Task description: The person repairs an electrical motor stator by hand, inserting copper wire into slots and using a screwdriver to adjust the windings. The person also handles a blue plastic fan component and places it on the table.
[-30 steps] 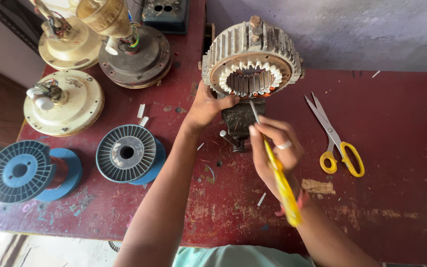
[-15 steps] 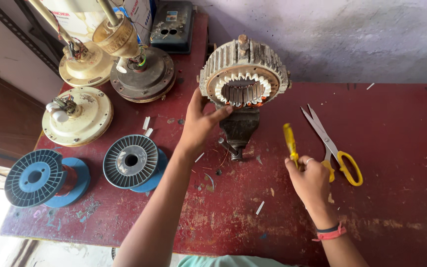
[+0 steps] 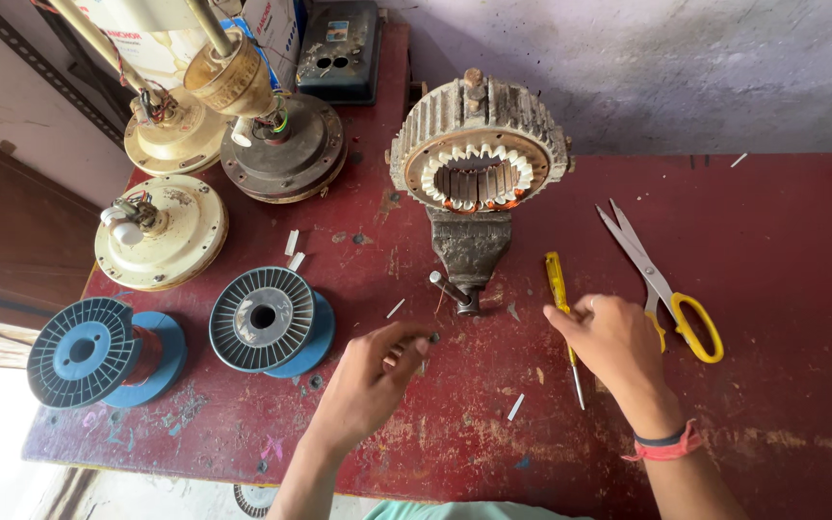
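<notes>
We are looking down on a worn red workbench (image 3: pixel 772 424) with both our bare hands over its near half. Our right hand (image 3: pixel 611 339) is resting knuckles up just beside a yellow-handled screwdriver (image 3: pixel 560 308), with the fingers loosely curled and gripping nothing; the thumb side is touching or almost touching the handle, and we cannot tell which. The screwdriver is lying flat on the bench with its long axis running away from us: the yellow handle is pointing toward the far wall and the thin metal shaft is pointing back toward our body. It is lying immediately left of our right hand, so this hand is much the nearer one.

Our left hand (image 3: pixel 373 377) is hovering low over the bench, well to the left of the screwdriver, with the fingers bent and the tips drawn together near a small white sliver; we cannot tell whether they are pinching it.

Straight ahead, beyond both hands, a ceiling fan stator (image 3: pixel 479 154) with copper windings is sitting clamped upright in a small bench vise (image 3: pixel 469 252). Yellow-handled scissors (image 3: pixel 662 284) are lying open just right of our right hand. To the left are sitting two blue wire spools (image 3: pixel 264 320) and three ceiling fan motor housings (image 3: pixel 161 231).
</notes>
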